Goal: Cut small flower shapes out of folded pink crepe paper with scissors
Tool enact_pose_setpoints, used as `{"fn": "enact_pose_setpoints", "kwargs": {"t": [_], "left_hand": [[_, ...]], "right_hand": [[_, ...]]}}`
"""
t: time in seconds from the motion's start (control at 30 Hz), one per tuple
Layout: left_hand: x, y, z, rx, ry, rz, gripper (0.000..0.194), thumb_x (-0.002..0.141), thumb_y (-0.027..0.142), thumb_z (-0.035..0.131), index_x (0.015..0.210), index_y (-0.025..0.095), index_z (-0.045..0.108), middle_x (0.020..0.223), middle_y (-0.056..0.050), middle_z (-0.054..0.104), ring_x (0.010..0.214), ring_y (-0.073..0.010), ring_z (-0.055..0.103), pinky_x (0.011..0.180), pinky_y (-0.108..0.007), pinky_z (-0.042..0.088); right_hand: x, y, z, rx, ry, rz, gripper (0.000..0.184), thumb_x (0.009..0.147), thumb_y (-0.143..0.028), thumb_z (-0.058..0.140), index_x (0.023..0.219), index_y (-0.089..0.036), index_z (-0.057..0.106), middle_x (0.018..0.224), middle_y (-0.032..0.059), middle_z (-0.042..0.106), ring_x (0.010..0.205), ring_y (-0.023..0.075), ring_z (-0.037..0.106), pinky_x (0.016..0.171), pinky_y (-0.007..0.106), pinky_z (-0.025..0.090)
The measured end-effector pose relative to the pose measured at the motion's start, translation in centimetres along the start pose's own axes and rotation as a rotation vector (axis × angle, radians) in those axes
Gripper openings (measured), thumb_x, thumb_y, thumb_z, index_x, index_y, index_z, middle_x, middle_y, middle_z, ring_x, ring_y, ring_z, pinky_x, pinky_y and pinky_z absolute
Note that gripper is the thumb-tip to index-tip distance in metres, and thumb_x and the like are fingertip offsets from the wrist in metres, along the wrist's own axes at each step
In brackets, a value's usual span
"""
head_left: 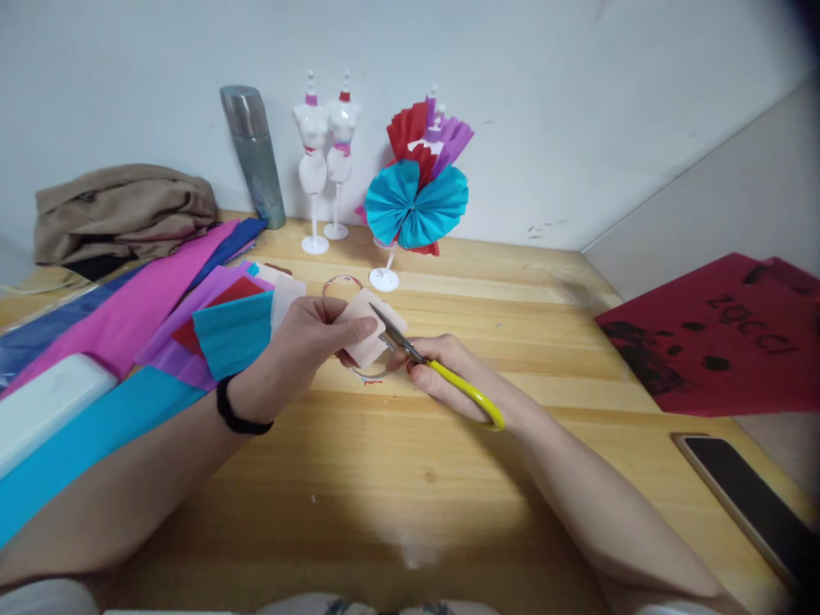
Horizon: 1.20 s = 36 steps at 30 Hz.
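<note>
Between thumb and fingers, my left hand (320, 333) pinches a small pale pink piece of paper (365, 346), which looks folded. My right hand (454, 376) grips yellow-handled scissors (467, 391), their blades parted around the paper's right edge. Behind and below the hands, a roll of tape (342, 280) rests on the table, partly hidden. Beyond it stands a small white mannequin (384, 278) dressed in pleated paper: a blue bow-like fan (416, 205) in front, with red and purple fans above.
Two more white mannequins (313, 171) and a grey-green flask (253, 158) stand along the wall. Coloured paper sheets (234, 329), a white case (55, 406) and brown cloth (121, 209) lie at left. At right are a red bag (717, 342) and a phone (743, 495).
</note>
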State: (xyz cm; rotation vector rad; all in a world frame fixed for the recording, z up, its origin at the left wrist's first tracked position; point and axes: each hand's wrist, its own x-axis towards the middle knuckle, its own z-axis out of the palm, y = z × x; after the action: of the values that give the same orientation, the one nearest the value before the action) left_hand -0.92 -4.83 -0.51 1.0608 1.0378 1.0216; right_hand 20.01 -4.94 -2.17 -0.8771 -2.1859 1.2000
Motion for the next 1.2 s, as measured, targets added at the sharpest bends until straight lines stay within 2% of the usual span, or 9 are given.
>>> {"fn": "enact_pose_setpoints", "kwargs": {"t": [0.2, 0.5, 0.93, 1.07, 1.2], "left_hand": [[0.2, -0.1, -0.4, 0.010, -0.017, 0.008, 0.025, 0.062, 0.035, 0.084, 0.064, 0.013, 0.073, 0.055, -0.001, 0.065, 0.050, -0.0090, 0.053, 0.046, -0.020, 0.040], [0.2, 0.4, -1.1, 0.029, -0.040, 0.023, 0.026, 0.070, 0.036, 0.080, 0.059, 0.015, 0.069, 0.053, 0.001, 0.059, 0.047, -0.0075, 0.046, 0.048, -0.021, 0.040], [0.4, 0.4, -1.1, -0.036, -0.007, 0.039, 0.020, 0.070, 0.034, 0.083, 0.069, 0.016, 0.075, 0.065, 0.000, 0.067, 0.058, -0.0095, 0.056, 0.056, -0.020, 0.046], [0.5, 0.4, -1.2, -0.047, -0.064, 0.029, 0.027, 0.072, 0.041, 0.081, 0.071, 0.014, 0.074, 0.066, -0.002, 0.067, 0.059, -0.0108, 0.058, 0.056, -0.022, 0.048], [0.6, 0.3, -1.2, -0.054, -0.141, -0.073, 0.031, 0.066, 0.040, 0.085, 0.075, 0.012, 0.075, 0.067, -0.005, 0.069, 0.059, -0.0129, 0.062, 0.055, -0.022, 0.049]], "right_hand": [[-0.1, 0.0, 0.0, -0.004, 0.002, 0.006, 0.048, 0.095, -0.058, 0.045, 0.082, -0.014, 0.060, 0.066, -0.0028, 0.041, 0.058, 0.0101, 0.033, 0.055, 0.025, 0.030], [0.0, -0.1, -0.3, 0.014, -0.015, 0.026, 0.046, 0.094, -0.057, 0.047, 0.081, -0.014, 0.060, 0.068, -0.0018, 0.043, 0.060, 0.0104, 0.035, 0.055, 0.025, 0.030], [0.0, -0.1, -0.3, -0.004, -0.012, 0.010, 0.045, 0.094, -0.055, 0.049, 0.081, -0.014, 0.062, 0.065, -0.0024, 0.043, 0.057, 0.0099, 0.034, 0.053, 0.025, 0.028], [0.0, -0.2, -0.3, 0.005, 0.008, 0.027, 0.044, 0.094, -0.053, 0.048, 0.079, -0.014, 0.061, 0.064, -0.0028, 0.042, 0.056, 0.0097, 0.034, 0.053, 0.024, 0.028], [0.1, -0.1, -0.4, -0.004, 0.009, 0.036, 0.041, 0.094, -0.052, 0.050, 0.078, -0.015, 0.059, 0.063, -0.0030, 0.041, 0.056, 0.0099, 0.032, 0.052, 0.025, 0.027]]}}
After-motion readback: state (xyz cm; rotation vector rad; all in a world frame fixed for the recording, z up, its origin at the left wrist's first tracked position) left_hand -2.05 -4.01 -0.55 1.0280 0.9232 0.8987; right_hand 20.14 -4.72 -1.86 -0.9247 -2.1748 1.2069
